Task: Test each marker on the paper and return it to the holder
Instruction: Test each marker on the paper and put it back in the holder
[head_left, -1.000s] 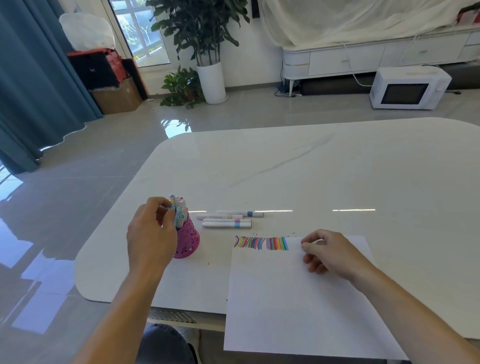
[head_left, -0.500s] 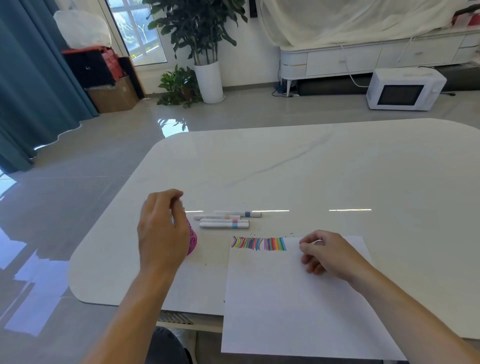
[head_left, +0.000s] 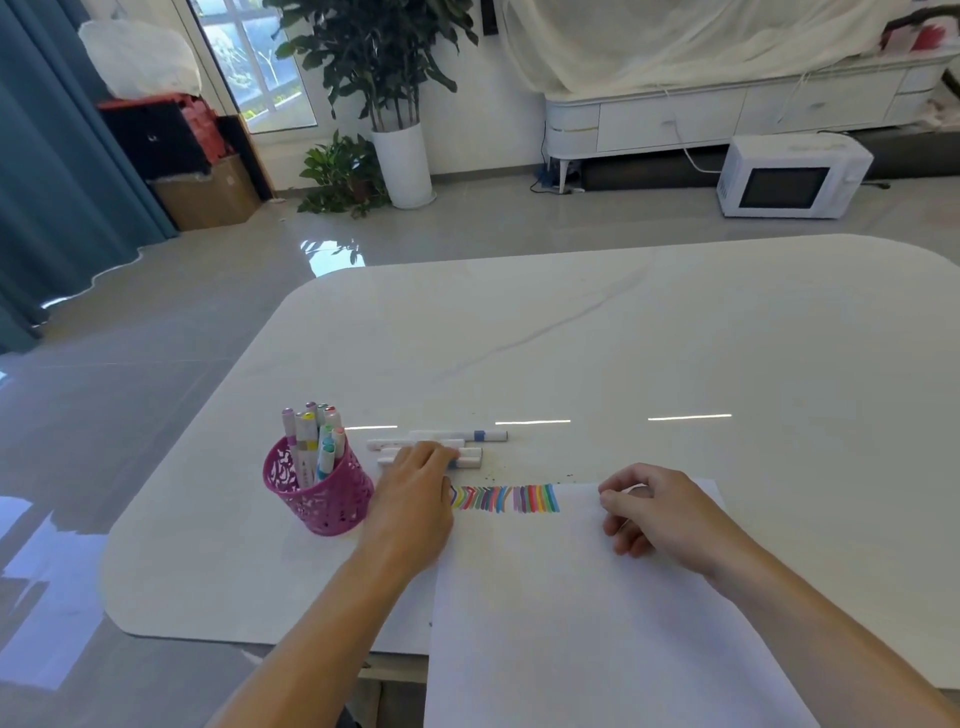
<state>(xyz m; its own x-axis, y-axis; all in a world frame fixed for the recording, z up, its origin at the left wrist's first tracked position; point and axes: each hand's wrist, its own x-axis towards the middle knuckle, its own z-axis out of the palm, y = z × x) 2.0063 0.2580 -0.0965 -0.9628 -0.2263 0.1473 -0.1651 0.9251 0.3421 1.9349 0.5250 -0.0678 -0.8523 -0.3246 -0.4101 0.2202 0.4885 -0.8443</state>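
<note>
- Head view: a pink holder (head_left: 322, 496), a round cup with cut-out patterning, stands upright on the white worktop (head_left: 649, 353), just left of the left hand (head_left: 415, 504).
- Upright markers fill the holder; about seven coloured caps show, among them purple, yellow, teal and orange, though they crowd too closely for a sure count.
- Three more white-barrelled markers lie side by side on the worktop behind the paper (head_left: 571, 623): the far marker (head_left: 488, 435) has a blue band, the middle marker (head_left: 384, 445) and near marker (head_left: 470, 458) are partly covered.
- Left hand reaches over these three, its fingers (head_left: 441, 456) lying on them; I cannot tell whether they grip one.
- One white sheet of paper overhangs the near edge of the worktop, with a row of short coloured strokes (head_left: 504, 499) along its top edge.
- Right hand (head_left: 660, 512) rests on the paper right of the strokes, fingers loosely curled and holding nothing.
</note>
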